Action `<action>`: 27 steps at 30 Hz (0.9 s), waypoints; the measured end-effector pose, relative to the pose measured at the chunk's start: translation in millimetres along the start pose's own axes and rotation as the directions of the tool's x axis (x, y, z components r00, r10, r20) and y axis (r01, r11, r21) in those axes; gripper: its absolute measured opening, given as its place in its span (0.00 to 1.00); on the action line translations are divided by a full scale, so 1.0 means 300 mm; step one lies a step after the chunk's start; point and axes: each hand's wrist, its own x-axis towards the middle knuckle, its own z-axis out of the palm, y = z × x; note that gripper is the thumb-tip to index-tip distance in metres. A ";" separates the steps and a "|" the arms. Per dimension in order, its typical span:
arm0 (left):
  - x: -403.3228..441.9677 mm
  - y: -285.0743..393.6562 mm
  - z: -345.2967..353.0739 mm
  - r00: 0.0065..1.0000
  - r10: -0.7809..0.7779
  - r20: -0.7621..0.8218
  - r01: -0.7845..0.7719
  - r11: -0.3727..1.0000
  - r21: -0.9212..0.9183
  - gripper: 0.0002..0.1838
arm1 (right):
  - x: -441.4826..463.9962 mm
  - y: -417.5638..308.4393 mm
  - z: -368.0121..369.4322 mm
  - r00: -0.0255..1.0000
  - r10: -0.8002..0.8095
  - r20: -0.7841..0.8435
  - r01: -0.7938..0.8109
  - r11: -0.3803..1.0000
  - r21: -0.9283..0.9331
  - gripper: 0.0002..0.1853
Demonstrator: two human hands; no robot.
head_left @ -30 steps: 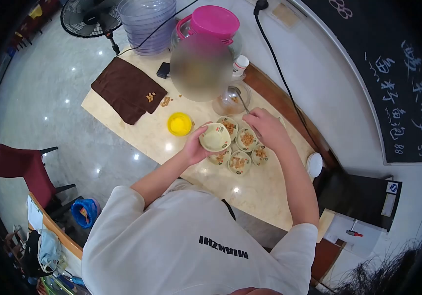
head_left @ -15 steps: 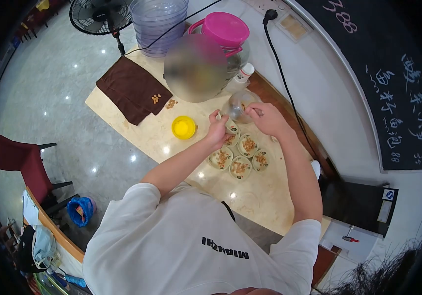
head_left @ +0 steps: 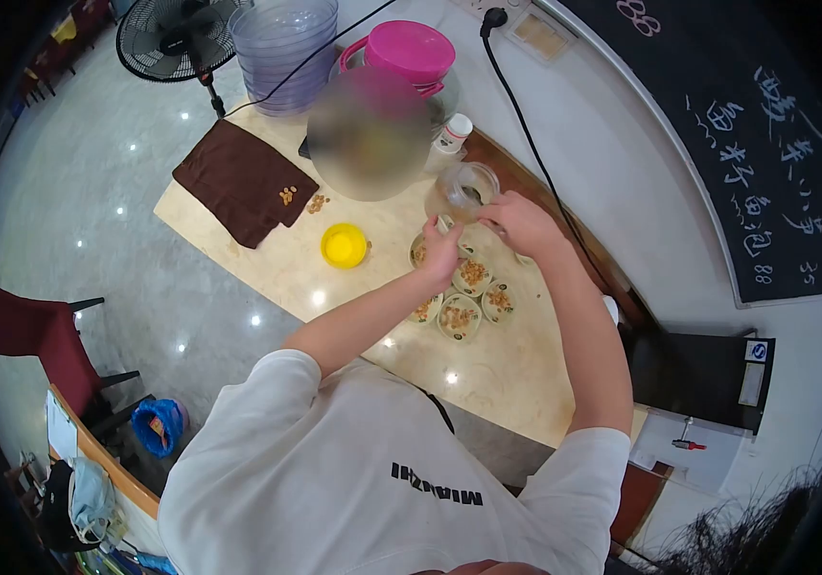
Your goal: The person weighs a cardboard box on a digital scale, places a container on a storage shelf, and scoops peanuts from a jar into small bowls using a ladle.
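My left hand (head_left: pixel 441 254) is closed around a small pale bowl (head_left: pixel 445 223), mostly hidden by the fingers, above a cluster of similar bowls. My right hand (head_left: pixel 523 223) is closed on what looks like a spoon, its handle mostly covered, at the mouth of a clear plastic jar (head_left: pixel 451 199). Below the hands stand several small patterned bowls (head_left: pixel 459 335) holding light-brown pieces that look like nuts. One bowl sits partly hidden behind my left hand.
A yellow bowl (head_left: pixel 344 246) stands left of the hands. Farther left lies a brown cloth (head_left: pixel 233 182), with nut-like pieces (head_left: pixel 318 203) on and beside it. Behind are a white bottle (head_left: pixel 453 132), a pink lidded bucket (head_left: pixel 411 50) and stacked clear tubs (head_left: pixel 281 62). A black cord (head_left: pixel 526 115) runs along the wall.
My left hand has moved over the bowls, covering part of them. My right hand has shifted slightly within the scene, and the jar now leans differently. The whole view has moved a little.
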 end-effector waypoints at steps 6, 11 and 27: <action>0.090 -0.062 0.017 0.993 0.087 -0.080 -0.078 0.992 0.102 0.43 | 0.045 -0.017 -0.034 0.984 0.140 0.107 -0.149 0.985 0.088 0.10; 0.126 -0.053 0.002 0.992 0.118 0.038 -0.121 0.987 0.102 0.42 | 0.016 0.041 -0.010 0.937 0.348 0.013 -0.334 0.887 0.318 0.13; 0.014 -0.002 0.039 0.992 0.014 0.122 -0.014 1.000 -0.001 0.40 | -0.073 0.059 0.046 0.937 0.341 -0.072 -0.284 0.868 0.407 0.13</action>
